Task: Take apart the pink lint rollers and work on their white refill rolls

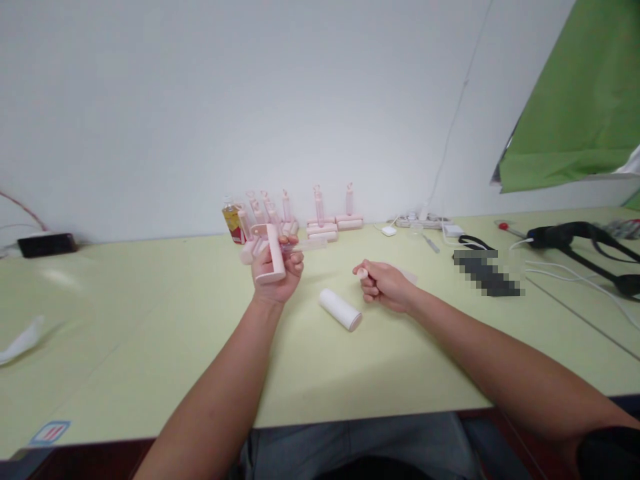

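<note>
My left hand [287, 280] is closed around a pink lint roller frame [276, 257], whose clear handle points to the right. No roll sits in this frame. In a pinch, my right hand [385, 285] has a small pale round piece [362, 273], perhaps an end cap. Between the hands, a white adhesive paper roll [340, 309] lies on its side on the table. Behind my left hand are several pink lint rollers [320, 230], with their handles standing up against the wall.
A yellow and red bottle [233, 220] stands by the wall. To the right lie a power strip [425, 221], white cables and a black strapped device [565, 240]. A black phone-like object [47, 245] is at the far left, with crumpled white paper [23, 340] nearer. The table [165, 347] is pale yellow-green.
</note>
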